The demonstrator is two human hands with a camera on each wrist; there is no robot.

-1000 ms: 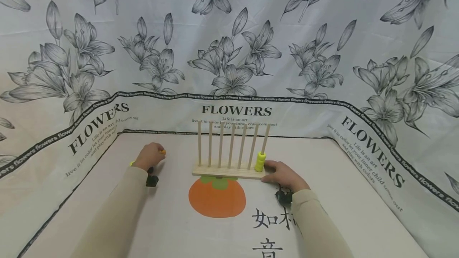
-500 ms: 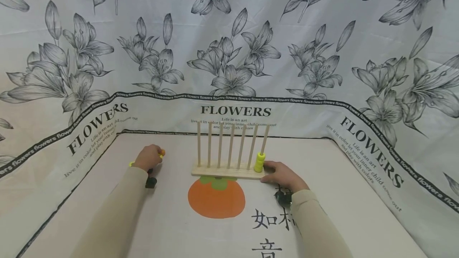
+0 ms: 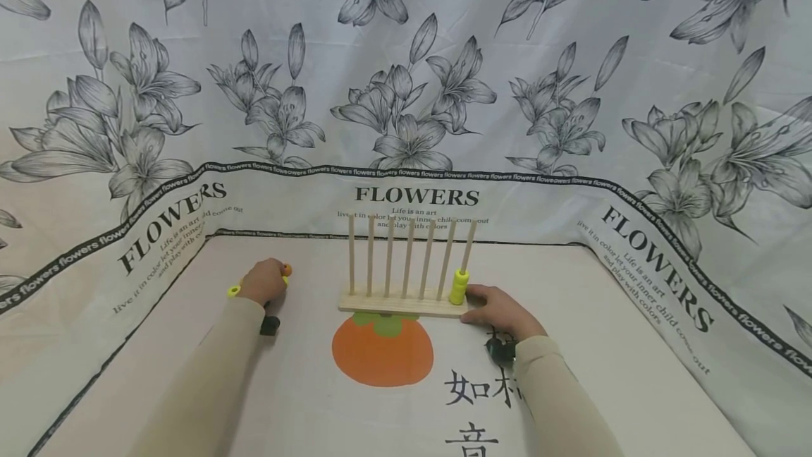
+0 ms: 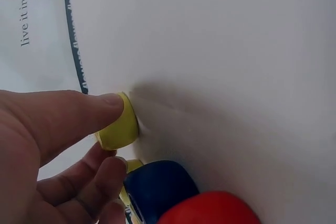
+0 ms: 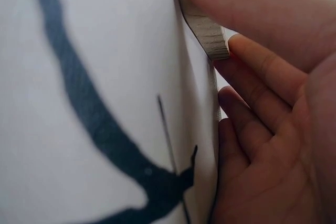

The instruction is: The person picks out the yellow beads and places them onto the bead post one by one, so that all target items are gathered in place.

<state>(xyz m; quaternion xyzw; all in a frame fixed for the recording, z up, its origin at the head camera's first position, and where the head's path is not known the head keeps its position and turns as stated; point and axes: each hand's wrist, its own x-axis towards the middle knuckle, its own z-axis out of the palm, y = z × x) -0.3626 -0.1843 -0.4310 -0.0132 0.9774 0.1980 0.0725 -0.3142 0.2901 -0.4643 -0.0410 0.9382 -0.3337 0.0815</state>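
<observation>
At the left of the head view my left hand is low over the table. In the left wrist view its thumb and a finger pinch a yellow bead. Close by its fingertips lie a blue bead and a red bead. An orange bead shows just beyond that hand, and another yellow bead lies to its left. My right hand holds the right end of a wooden peg rack, thumb in front and fingers behind. Yellow beads are stacked on the rack's rightmost peg.
Several bare upright pegs stand along the rack. The white tablecloth bears a printed orange persimmon and black characters. A flower-printed curtain encloses the back and sides.
My left hand has shifted slightly toward me, uncovering more of the orange bead and the yellow bead to its left. My right hand and the rack stay put.
</observation>
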